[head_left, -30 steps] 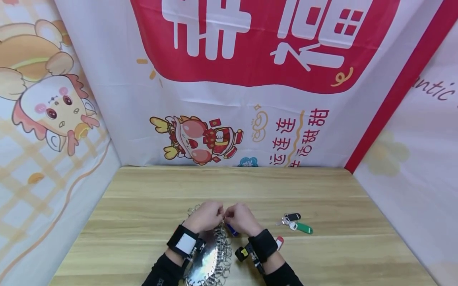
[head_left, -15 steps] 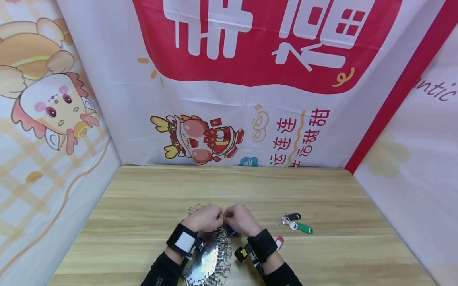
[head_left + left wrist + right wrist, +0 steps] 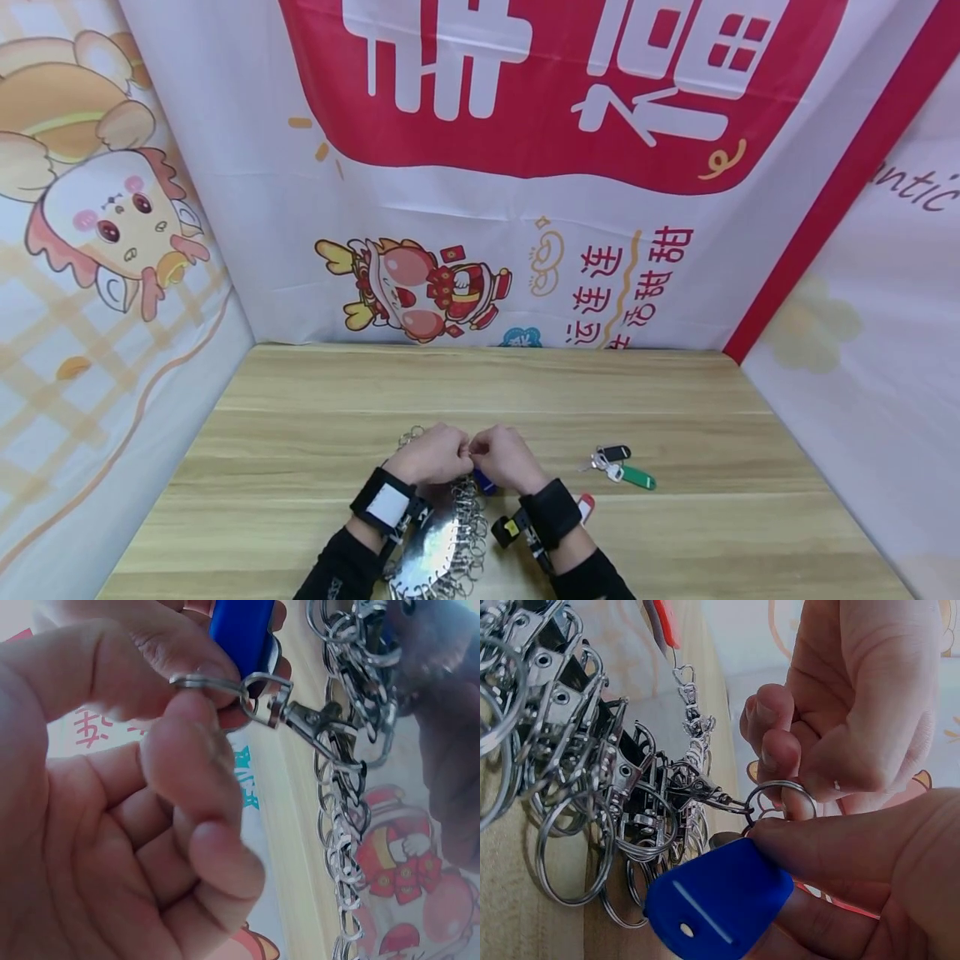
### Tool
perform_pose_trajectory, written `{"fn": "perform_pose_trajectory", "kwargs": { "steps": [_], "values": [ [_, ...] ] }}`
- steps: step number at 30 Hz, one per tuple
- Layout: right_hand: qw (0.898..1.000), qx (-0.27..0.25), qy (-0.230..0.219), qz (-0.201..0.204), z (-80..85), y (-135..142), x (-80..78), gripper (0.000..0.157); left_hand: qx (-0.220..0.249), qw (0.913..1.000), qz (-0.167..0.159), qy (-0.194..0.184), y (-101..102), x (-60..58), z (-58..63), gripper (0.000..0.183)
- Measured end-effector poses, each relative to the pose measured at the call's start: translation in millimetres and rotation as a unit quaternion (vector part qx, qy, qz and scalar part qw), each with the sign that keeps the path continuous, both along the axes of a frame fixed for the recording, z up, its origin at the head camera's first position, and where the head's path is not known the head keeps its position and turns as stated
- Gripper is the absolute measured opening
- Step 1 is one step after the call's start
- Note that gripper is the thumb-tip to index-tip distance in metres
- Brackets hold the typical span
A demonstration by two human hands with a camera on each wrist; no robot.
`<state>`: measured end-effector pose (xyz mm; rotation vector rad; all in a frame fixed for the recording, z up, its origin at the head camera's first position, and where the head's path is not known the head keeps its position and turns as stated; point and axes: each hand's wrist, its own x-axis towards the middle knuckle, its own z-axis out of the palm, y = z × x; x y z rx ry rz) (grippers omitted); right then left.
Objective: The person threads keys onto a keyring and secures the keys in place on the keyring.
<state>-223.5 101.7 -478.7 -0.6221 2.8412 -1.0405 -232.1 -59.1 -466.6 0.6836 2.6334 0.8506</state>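
At the far end of a shiny metal plate (image 3: 427, 550), both hands meet, fingertips close together. My left hand (image 3: 431, 454) pinches a split key ring (image 3: 202, 679) between thumb and forefinger. This ring hangs from a small metal snap hook (image 3: 319, 724) at the plate's edge. My right hand (image 3: 506, 458) holds a blue key tag (image 3: 720, 900), its thumb on the tag's top right by the ring. Part of a rounded metal piece shows behind the tag, mostly hidden. Many more snap hooks with rings (image 3: 577, 847) line the plate's edge.
Right of the hands, keys with a black tag (image 3: 616, 454) and a green tag (image 3: 637, 477) lie on the wooden table (image 3: 712, 542). A red-edged tag (image 3: 587, 507) shows partly behind the right wrist strap. Printed cloth (image 3: 487, 200) hangs behind the table.
Both hands keep almost the same place, fingertips still together at the ring. The blue tag under them shifts only slightly.
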Motion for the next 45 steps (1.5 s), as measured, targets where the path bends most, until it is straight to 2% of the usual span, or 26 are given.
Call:
{"fn": "perform_pose_trajectory", "kwargs": {
  "steps": [7, 12, 19, 28, 33, 41, 45],
  "values": [
    [1.0, -0.018, -0.021, 0.0, 10.1, 4.5, 0.7, 0.01, -0.024, 0.9972, 0.032, 0.063, 0.3, -0.1, 1.7, 0.026],
    [0.999, -0.032, -0.024, 0.004, 14.5, 2.6, 1.0, 0.013, -0.043, 0.9941, 0.033, 0.094, 1.5, 0.5, 1.5, 0.028],
    [0.999, -0.034, -0.014, -0.023, 10.0, -3.3, -0.8, 0.006, -0.044, 0.9937, 0.04, 0.095, 3.3, 1.8, 2.2, 0.027],
    [0.999, -0.04, 0.006, -0.002, 8.1, -0.3, -2.1, 0.009, -0.049, 0.9922, 0.022, 0.113, 4.2, 3.0, 5.2, 0.023],
    [0.999, -0.032, 0.037, 0.01, 9.0, -0.8, -2.0, 0.012, -0.057, 0.9913, 0.02, 0.118, 4.9, 3.3, 5.2, 0.02],
    [0.999, -0.03, 0.036, -0.011, 8.2, -2.3, -2.2, 0.01, -0.068, 0.9888, 0.013, 0.132, 8.7, 3.5, 3.7, 0.02],
    [0.999, -0.017, 0.047, -0.003, 8.9, -1.9, -2.2, 0.011, -0.066, 0.9894, 0.014, 0.129, 10.3, 4.1, 2.3, 0.018]
  ]
}}
